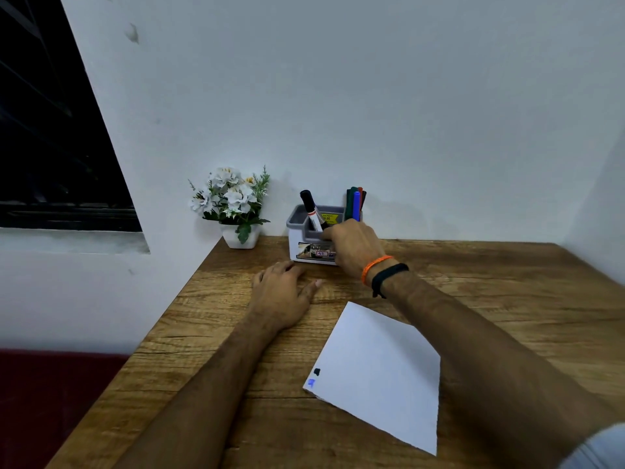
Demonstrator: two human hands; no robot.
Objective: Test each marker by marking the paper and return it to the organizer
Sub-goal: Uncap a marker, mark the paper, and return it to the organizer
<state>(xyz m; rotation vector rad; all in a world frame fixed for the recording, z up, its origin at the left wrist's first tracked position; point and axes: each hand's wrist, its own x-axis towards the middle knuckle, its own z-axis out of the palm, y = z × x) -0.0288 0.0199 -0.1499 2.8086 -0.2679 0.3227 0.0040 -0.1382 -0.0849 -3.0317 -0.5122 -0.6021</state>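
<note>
Nearest, the paper (382, 374) lies at 5 o'clock on the table (203, 350), two test marks by its near-left corner. Beyond it the left hand (282, 292) rests flat, fingers relaxed, probably for steadiness. At 12 o'clock the right hand (355, 245) reaches into the organizer (304, 231) among the markers (355, 203), one black-capped marker (311, 211) leaning left; whether its fingers grip anything I cannot tell.

Grey-and-white organizer (306, 247), wood-grain table (473, 275)

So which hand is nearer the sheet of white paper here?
Left. The left hand rests flat on the wooden table just beyond the white paper sheet; the right hand is farther off, up at the grey and white organizer.
</note>
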